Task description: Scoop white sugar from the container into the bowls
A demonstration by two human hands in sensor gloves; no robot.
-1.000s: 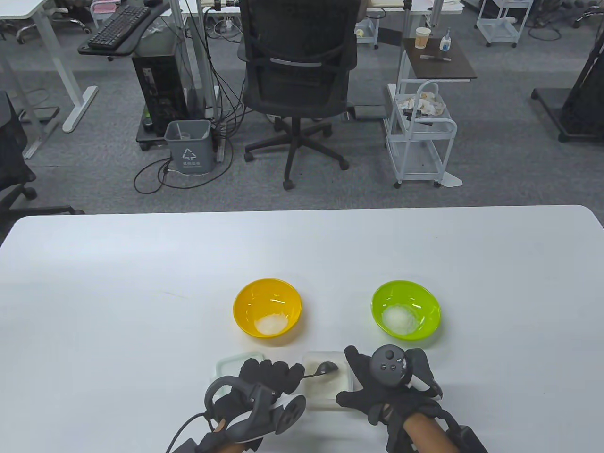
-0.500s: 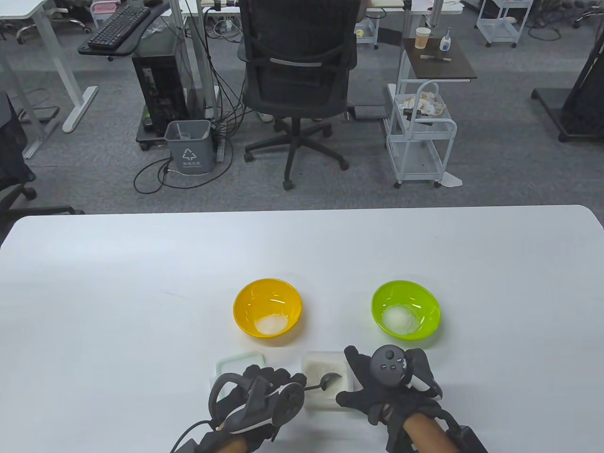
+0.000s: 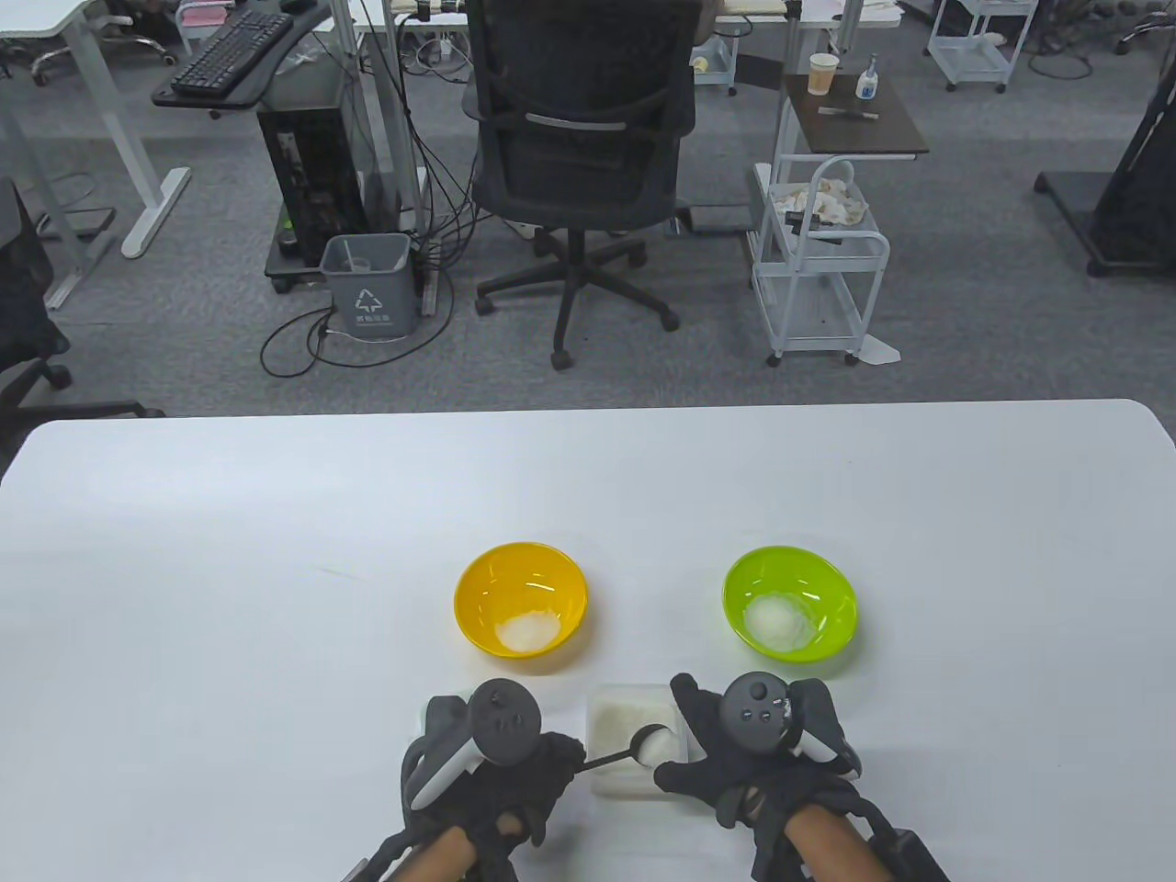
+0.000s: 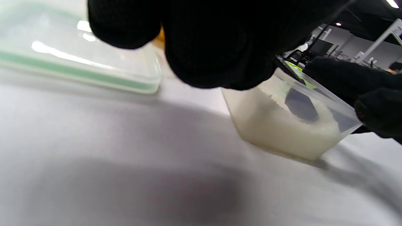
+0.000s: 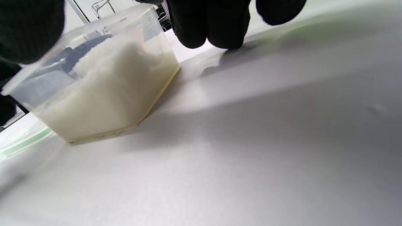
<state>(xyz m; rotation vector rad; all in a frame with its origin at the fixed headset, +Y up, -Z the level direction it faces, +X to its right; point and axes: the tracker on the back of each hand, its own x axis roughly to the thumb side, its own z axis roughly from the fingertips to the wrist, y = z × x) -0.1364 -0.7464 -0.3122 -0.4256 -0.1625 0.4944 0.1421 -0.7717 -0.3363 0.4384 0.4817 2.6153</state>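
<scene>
A clear sugar container [image 3: 617, 726] stands near the table's front edge, between my hands. My left hand [image 3: 542, 767] grips the handle of a dark spoon [image 3: 654, 744]. The spoon's bowl is heaped with white sugar, just above the container's right side. My right hand [image 3: 712, 744] braces the container's right side, thumb and a finger against its wall. The yellow bowl [image 3: 520, 597] and green bowl [image 3: 790, 602] each hold a mound of sugar. The container also shows in the left wrist view [image 4: 276, 131] and in the right wrist view [image 5: 103, 88].
The container's green-rimmed lid [image 3: 438, 712] lies flat to the left of the container, partly under my left hand; it shows in the left wrist view [image 4: 78, 66]. An office chair [image 3: 579, 138] and a white cart [image 3: 818, 266] stand beyond the table's far edge.
My left hand has rolled over so its tracker faces up. The spoon went from dipped in the sugar to level and heaped with sugar. My right hand has not moved.
</scene>
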